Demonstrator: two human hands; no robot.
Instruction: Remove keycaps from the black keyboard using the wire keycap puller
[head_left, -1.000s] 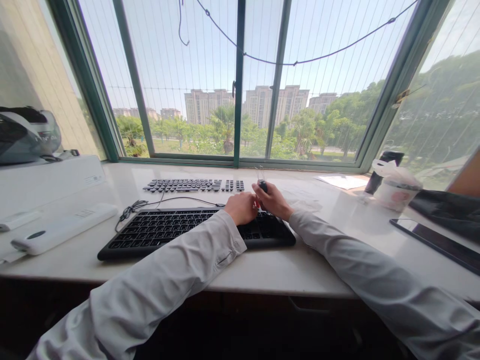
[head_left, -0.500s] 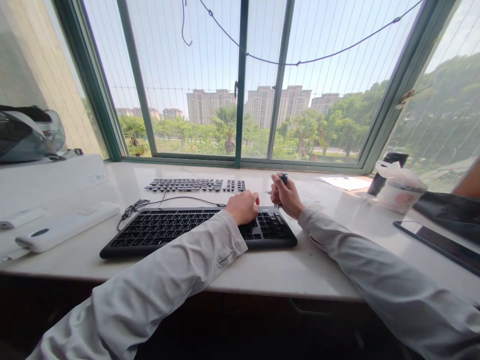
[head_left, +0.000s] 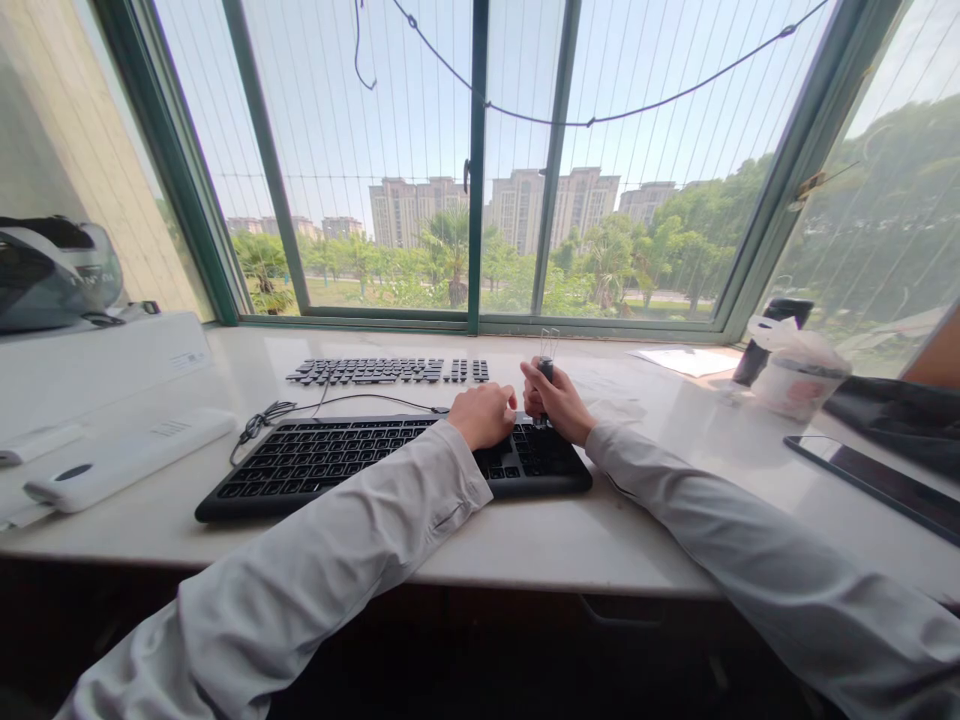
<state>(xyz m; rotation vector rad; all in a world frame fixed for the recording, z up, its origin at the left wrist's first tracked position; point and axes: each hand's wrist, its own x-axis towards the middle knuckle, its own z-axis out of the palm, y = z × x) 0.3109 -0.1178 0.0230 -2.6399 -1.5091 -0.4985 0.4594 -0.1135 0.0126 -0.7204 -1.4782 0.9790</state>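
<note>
A black keyboard (head_left: 300,470) lies on the white counter, with many of its key positions bare of caps. My left hand (head_left: 482,415) is curled over the keyboard's back edge, right of centre, and grips it there; the fingertips are hidden. Close beside it, my right hand (head_left: 559,400) is closed around a small black keyboard brush (head_left: 546,368) held upright. Wire loops of a keycap puller stick up from its top end. Its lower end points down at the number-pad side of the keyboard. Behind the keyboard, loose black keycaps (head_left: 367,371) lie in rows.
A coiled cable (head_left: 259,425) lies behind the keyboard's left part. Farther left are a white device (head_left: 135,455) and a white box (head_left: 97,365) with a bag on it. On the right are a phone (head_left: 870,480), a bagged cup (head_left: 799,380) and paper (head_left: 686,360). A window stands behind.
My right hand has moved left and slightly down with the brush, over the keyboard and nearer my left hand. The wire loops now show at the top. My left hand stays in place.
</note>
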